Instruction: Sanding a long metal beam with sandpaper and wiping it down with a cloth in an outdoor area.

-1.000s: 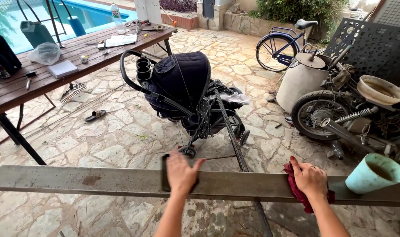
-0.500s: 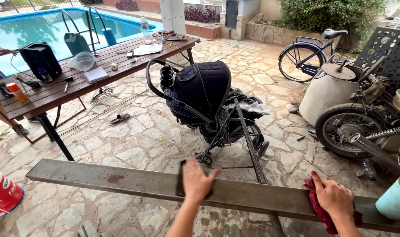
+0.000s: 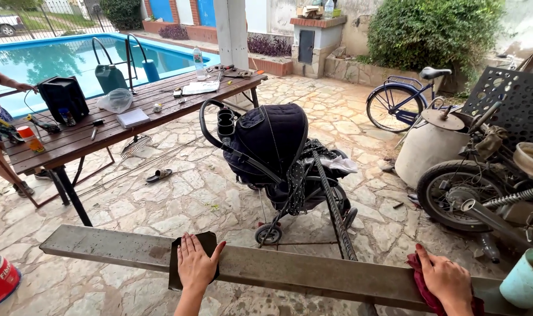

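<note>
We had our left hand (image 3: 195,264) lying flat on a dark sheet of abrasive paper (image 3: 191,258), fingers (image 3: 187,246) pressed together and stretched forward, the thumb spread out to the right, holding the sheet down on the top face of the long grey metal beam (image 3: 290,270). The sheet sat toward the beam's left end, draped over its near edge. Our right hand (image 3: 447,280) rested near the beam's right end, fingers held close and curved down over a red rag (image 3: 425,288) that it pressed against the metal; we gripped nothing in a pinch with either hand.

Compared with half a second and a second before, both hands kept their places on the beam and on the same two things; what changed was our view, which had lifted and swung left, so the beam now ran lower across the picture and more of its left end showed. The sheet lay just as it had under the left palm, so we judged the rubbing paused or only lightly moving at this point.

Beyond the beam stood a dark pushchair (image 3: 272,155) on the stone floor (image 3: 161,205), a ribbed steel bar (image 3: 335,210) leaning against it. A wooden bench (image 3: 126,131) with tools stood at the left, where another person's arm (image 3: 3,82) reached its far-left end. A pale green bucket (image 3: 526,281) stood just beside the beam's right end.
</note>
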